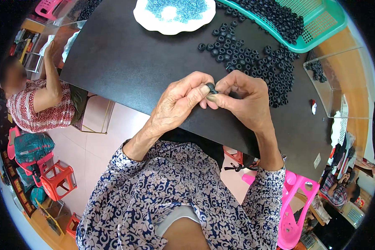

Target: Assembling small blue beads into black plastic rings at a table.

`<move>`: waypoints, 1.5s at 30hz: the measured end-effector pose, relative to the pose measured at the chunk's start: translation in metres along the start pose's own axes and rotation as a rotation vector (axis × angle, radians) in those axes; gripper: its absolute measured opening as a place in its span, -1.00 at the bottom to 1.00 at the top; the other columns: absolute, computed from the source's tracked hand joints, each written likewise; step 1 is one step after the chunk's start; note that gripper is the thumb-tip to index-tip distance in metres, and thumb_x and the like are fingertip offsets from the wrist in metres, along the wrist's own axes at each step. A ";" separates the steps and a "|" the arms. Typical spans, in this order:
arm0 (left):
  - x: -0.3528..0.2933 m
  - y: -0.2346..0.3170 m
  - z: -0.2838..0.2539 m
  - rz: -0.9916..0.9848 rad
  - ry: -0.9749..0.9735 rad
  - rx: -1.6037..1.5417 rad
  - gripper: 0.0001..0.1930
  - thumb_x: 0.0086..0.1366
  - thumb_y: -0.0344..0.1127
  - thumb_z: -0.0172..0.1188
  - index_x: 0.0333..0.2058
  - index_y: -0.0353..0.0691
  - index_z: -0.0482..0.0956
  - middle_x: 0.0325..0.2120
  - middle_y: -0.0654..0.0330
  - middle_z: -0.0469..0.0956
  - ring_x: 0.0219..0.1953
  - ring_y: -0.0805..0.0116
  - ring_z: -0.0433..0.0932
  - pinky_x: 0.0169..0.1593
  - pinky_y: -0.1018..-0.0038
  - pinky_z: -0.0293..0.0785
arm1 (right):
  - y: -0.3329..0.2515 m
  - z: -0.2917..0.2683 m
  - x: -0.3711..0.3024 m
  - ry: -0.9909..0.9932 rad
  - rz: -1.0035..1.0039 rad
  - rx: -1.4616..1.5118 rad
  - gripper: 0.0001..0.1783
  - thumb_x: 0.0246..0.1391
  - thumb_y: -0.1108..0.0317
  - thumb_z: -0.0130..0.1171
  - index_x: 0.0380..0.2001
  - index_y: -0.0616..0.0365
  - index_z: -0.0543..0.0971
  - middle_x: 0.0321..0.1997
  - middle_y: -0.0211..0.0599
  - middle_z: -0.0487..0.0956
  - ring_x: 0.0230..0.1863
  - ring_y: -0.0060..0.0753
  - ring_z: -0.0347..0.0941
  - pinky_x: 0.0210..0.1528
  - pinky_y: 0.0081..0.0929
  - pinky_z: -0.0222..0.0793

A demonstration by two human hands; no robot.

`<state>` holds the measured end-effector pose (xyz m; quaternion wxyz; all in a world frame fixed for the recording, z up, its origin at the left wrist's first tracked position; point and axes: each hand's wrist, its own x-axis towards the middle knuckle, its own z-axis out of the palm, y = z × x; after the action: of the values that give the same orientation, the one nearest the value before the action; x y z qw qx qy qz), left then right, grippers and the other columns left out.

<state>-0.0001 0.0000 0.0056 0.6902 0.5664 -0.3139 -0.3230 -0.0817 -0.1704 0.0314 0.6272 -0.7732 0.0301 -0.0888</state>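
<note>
Over the dark table's near edge, both my hands meet around a small black rounded part [211, 88]. My left hand [177, 100] pinches it between thumb and fingers. From the other side my right hand [248, 98] closes thumb and index finger at it; any smaller piece between the fingertips is hidden. Just beyond my hands lies a loose spread of black ring-like parts [248, 58], many with their round openings facing up. A white scalloped plate [154, 26] at the far side holds many small, clear bluish pieces [187, 9].
A green plastic basket [310, 46] with more black parts stands at the far right. Beside it is a clear bin [341, 83]. A small red-and-white scrap [313, 107] lies on the dark table [112, 54]. Another person [41, 98] sits at the left; a pink chair [293, 208] stands right.
</note>
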 end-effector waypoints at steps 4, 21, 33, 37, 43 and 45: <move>-0.001 0.000 0.004 0.038 0.042 0.140 -0.82 0.43 -0.35 -0.07 -0.17 -0.33 0.45 -0.45 0.21 0.56 -0.36 0.48 0.59 -0.32 0.55 0.45 | 0.001 -0.002 -0.001 -0.017 0.062 0.032 -0.87 -0.09 0.52 0.35 -0.51 0.24 0.55 -0.56 -0.45 0.60 -0.50 -0.75 0.46 -0.45 -0.75 0.36; 0.000 -0.004 -0.005 -0.006 -0.149 0.034 -0.73 0.44 -0.21 -0.03 -0.14 -0.33 0.47 -0.46 0.19 0.57 -0.43 0.48 0.54 -0.32 0.54 0.47 | 0.005 -0.014 0.003 -0.239 0.139 0.252 -0.68 -0.16 0.64 0.38 -0.37 0.19 0.45 -0.41 -0.51 0.48 -0.35 -0.73 0.44 -0.29 -0.74 0.37; 0.001 -0.002 -0.002 0.011 -0.133 0.125 -0.77 0.43 -0.30 -0.08 -0.12 -0.33 0.45 -0.52 0.15 0.57 -0.45 0.44 0.54 -0.32 0.49 0.49 | 0.017 -0.015 0.005 -0.253 0.154 0.351 -0.73 -0.14 0.63 0.37 -0.40 0.20 0.46 -0.40 -0.50 0.50 -0.34 -0.70 0.46 -0.29 -0.70 0.38; -0.001 0.001 0.000 -0.009 -0.104 0.157 -0.79 0.42 -0.33 -0.06 -0.12 -0.31 0.46 -0.52 0.15 0.57 -0.44 0.43 0.55 -0.33 0.50 0.48 | 0.019 -0.015 0.005 -0.256 0.137 0.353 -0.76 -0.10 0.61 0.35 -0.39 0.21 0.47 -0.44 -0.45 0.53 -0.37 -0.62 0.52 -0.30 -0.67 0.42; -0.001 0.000 0.000 0.065 -0.128 0.128 -0.78 0.43 -0.31 -0.05 -0.12 -0.33 0.47 -0.48 0.19 0.57 -0.38 0.46 0.57 -0.28 0.55 0.49 | 0.021 -0.014 0.009 -0.320 0.087 0.449 -0.75 -0.07 0.56 0.35 -0.40 0.22 0.43 -0.44 -0.37 0.55 -0.36 -0.52 0.55 -0.28 -0.60 0.47; -0.001 0.000 0.000 0.058 -0.134 0.134 -0.77 0.43 -0.31 -0.06 -0.11 -0.33 0.47 -0.48 0.19 0.57 -0.38 0.46 0.57 -0.28 0.54 0.50 | 0.022 -0.015 0.008 -0.324 0.091 0.464 -0.76 -0.06 0.56 0.34 -0.41 0.22 0.43 -0.45 -0.37 0.54 -0.36 -0.51 0.56 -0.27 -0.59 0.47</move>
<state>-0.0003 0.0005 0.0058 0.6372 0.5791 -0.3967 -0.3183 -0.0747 -0.1906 0.0134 0.7874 -0.6109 -0.0569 0.0597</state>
